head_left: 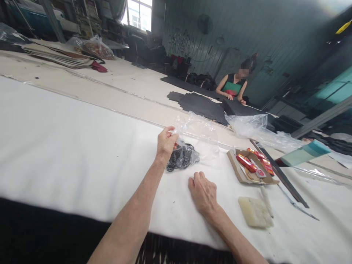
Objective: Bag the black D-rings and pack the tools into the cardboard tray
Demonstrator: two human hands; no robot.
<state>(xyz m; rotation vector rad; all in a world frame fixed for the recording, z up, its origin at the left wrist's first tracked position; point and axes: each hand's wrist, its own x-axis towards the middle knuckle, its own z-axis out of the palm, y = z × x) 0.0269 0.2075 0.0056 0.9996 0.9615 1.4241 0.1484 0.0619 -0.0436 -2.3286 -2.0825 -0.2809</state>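
A clear plastic bag with black, cord-like pieces inside lies on the white sheet. My left hand pinches the loose, thin plastic at the bag's left side, just above the dark contents. Close to the bag's near right side, my right hand rests on the sheet with its fingers curled under. Whatever those fingers may hold is hidden from view.
Right of my hands are a cardboard tray with red packets, a yellowish block and a long dark bar. Black cut sheets lie across the table, where another person works. Crumpled plastic lies nearby.
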